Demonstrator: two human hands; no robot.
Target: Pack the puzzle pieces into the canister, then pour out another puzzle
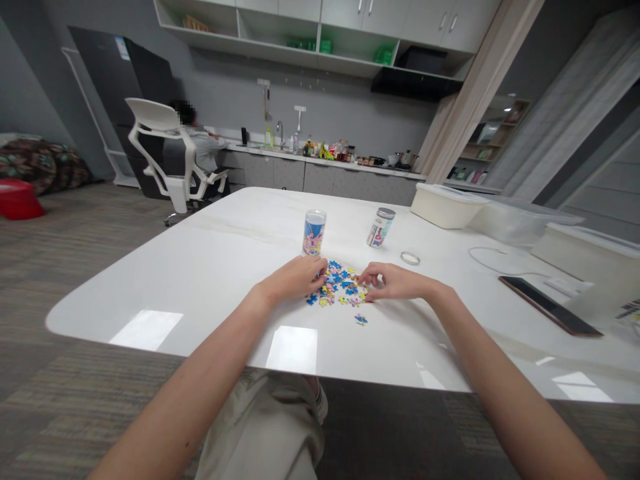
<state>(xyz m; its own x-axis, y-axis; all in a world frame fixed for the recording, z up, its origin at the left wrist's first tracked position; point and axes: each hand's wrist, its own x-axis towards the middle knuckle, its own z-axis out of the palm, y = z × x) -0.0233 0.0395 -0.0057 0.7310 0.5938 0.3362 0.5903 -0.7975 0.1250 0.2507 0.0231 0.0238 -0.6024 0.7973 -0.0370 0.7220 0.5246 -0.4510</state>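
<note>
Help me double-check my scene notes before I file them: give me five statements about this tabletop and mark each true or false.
1. The left hand and right hand are both at the puzzle pieces. True.
2. The puzzle pieces are all packed inside a canister. False: puzzle pieces lie spread on the white table.
3. The silver-lidded can stands to the right of the clear-topped canister. True.
4. The dark tablet lies to the left of the left hand. False: the dark tablet lies to the right of the right hand.
5. A ring lies on the white table near the silver-lidded can. True.
</note>
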